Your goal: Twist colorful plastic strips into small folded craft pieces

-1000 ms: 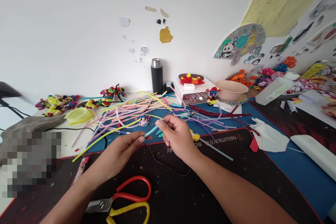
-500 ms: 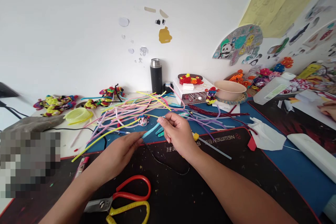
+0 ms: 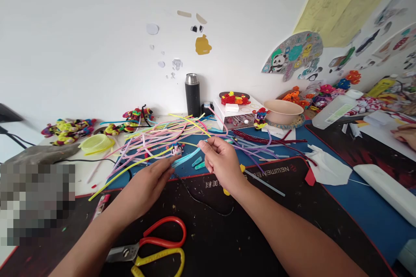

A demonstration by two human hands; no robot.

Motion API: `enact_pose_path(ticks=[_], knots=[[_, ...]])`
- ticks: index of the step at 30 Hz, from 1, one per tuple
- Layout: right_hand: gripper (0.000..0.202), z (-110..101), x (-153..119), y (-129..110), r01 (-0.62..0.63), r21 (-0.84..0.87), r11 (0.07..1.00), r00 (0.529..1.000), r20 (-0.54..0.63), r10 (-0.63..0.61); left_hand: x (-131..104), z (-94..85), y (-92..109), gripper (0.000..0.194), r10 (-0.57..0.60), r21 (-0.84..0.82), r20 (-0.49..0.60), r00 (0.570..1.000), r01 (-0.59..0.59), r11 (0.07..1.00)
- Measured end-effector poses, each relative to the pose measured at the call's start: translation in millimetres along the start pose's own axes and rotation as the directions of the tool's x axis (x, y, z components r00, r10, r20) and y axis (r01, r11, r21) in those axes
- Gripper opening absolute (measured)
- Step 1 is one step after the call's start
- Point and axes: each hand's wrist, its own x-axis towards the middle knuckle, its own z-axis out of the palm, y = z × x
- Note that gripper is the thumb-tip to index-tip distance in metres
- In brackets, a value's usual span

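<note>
Light-blue and slender, a slightly bent craft strip [image 3: 187,158] spans the gap between 2 bare hands, above the rear edge of a black printed mat. The right hand [image 3: 221,161] pinches its far end between thumb and forefinger, the other fingers curled in. The left hand [image 3: 152,184] has its fingers laid together at the near end, where the strip seems to part into more than 1 strand; the thumb is hidden, so I cannot tell whether it pinches there.

The step in hand looks like straightening or shaping this strip by hand. I judge that the next move calls for a firm right pinch and light, even pressure from the left fingers along the strands.

Just behind the left fingertips sits a small white-faced figure head with coloured trim [image 3: 177,150]; short teal pieces [image 3: 198,163] lie just beside the right hand. Nearer the person, large metal scissors with 1 red and 1 yellow handle [image 3: 131,251] rest on the black mat [image 3: 214,242], untouched. Farther out, pastel pink and yellow stems [image 3: 162,133] lie heaped across the blue-covered tabletop [image 3: 373,210].
</note>
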Motion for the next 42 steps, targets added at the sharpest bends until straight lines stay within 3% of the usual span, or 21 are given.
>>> enact_pose_path(ticks=[4, 10, 18, 26, 33, 38, 42], knots=[[0.045, 0, -1, 0, -0.005, 0.000, 1.000, 1.000, 0.007, 0.005, 1, -0.8, -1, 0.053, 0.019, 0.017, -0.013, 1.000, -0.019, 1.000], [0.044, 1, -2, 0, -0.009, 0.002, 1.000, 1.000, 0.011, 0.009, 5, -6.7, 0, 0.050, -0.051, 0.061, -0.022, 0.998, 0.053, 0.997], [0.042, 1, -2, -2, -0.008, 0.015, 1.000, 1.000, 0.023, 0.008, 7, -11.0, 1, 0.036, -0.048, -0.026, -0.034, 0.998, 0.048, 0.999], [0.042, 1, -1, -3, -0.016, 0.033, 0.999, 1.000, 0.013, 0.015, 1, -9.2, 0, 0.051, -0.100, -0.300, 0.072, 0.992, 0.117, 0.947], [0.044, -1, 1, 1, 0.004, 0.097, 0.995, 1.000, 0.013, -0.005, 0, -10.1, 1, 0.051, -0.067, -0.402, 0.074, 0.995, 0.091, 0.911], [0.044, -1, 3, 4, 0.001, 0.144, 0.990, 1.000, -0.002, 0.000, -3, -18.5, 0, 0.053, -0.072, -0.587, 0.158, 0.985, 0.152, 0.795], [0.045, 0, 2, 4, -0.010, 0.148, 0.989, 1.000, 0.013, 0.009, 0, -27.1, 3, 0.054, -0.107, -0.640, 0.160, 0.981, 0.186, 0.746]])
